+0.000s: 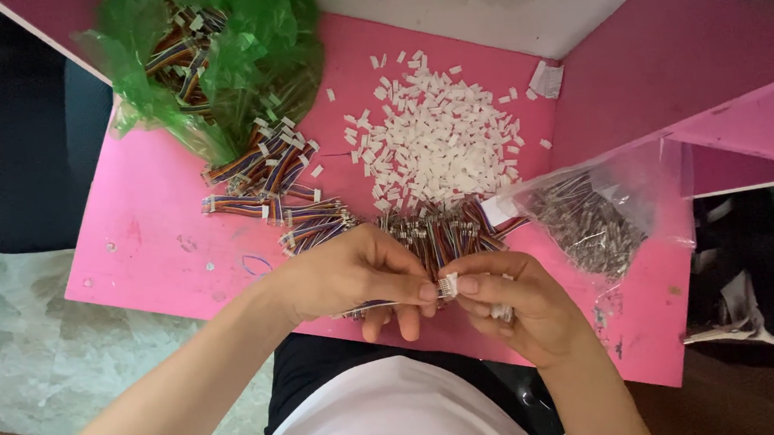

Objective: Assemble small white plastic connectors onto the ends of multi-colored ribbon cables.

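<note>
My left hand (355, 274) and my right hand (516, 304) meet over the near edge of a pink table (161, 233). Between their fingertips sits a small white plastic connector (448, 285), pinched from both sides. My left hand also holds a short multicoloured wire harness (366, 309) that runs under its fingers. My right hand keeps a few more white connectors (502, 311) in its palm. Just beyond the hands lies a bundle of multicoloured wire harnesses (438, 232).
A heap of white connectors (436, 141) lies mid-table. A green plastic bag (212, 57) with wire harnesses sits far left, with loose harnesses (266, 176) spilling from it. A clear bag (587, 217) of small metal-looking parts lies right. Pink partition walls (666, 53) rise at right.
</note>
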